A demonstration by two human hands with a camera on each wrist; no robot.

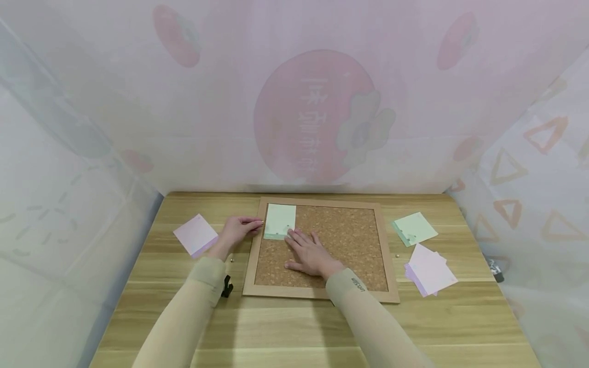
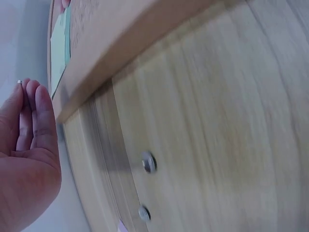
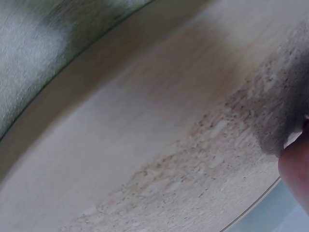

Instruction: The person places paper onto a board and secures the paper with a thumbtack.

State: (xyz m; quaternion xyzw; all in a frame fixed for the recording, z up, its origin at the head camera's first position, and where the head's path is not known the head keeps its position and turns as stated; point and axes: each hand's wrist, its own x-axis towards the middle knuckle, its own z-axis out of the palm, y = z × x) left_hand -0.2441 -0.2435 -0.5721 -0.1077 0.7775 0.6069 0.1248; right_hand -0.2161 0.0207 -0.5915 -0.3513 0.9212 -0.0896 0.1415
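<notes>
A cork board (image 1: pixel 340 245) in a light wooden frame lies on the table, a green note (image 1: pixel 279 220) at its upper left corner. My right hand (image 1: pixel 313 256) rests on the cork with its fingers extended, fingertips at the note's lower right corner. Beside the left frame edge, my left hand (image 1: pixel 238 230) pinches a small thumbtack (image 2: pixel 20 81) between thumb and fingertips, close to the note. Only the tack's small pale end shows. Two silvery thumbtacks, a nearer one (image 2: pixel 148 162) and another (image 2: pixel 144 213), lie on the table below the left hand.
A pink note (image 1: pixel 195 235) lies left of the board. To the right are another green note (image 1: pixel 415 228), several overlapping pink notes (image 1: pixel 433 270) and a small tack (image 1: pixel 398 256). A black object (image 1: pixel 227 286) sits by the left sleeve. A printed curtain (image 1: pixel 207 112) stands behind the table.
</notes>
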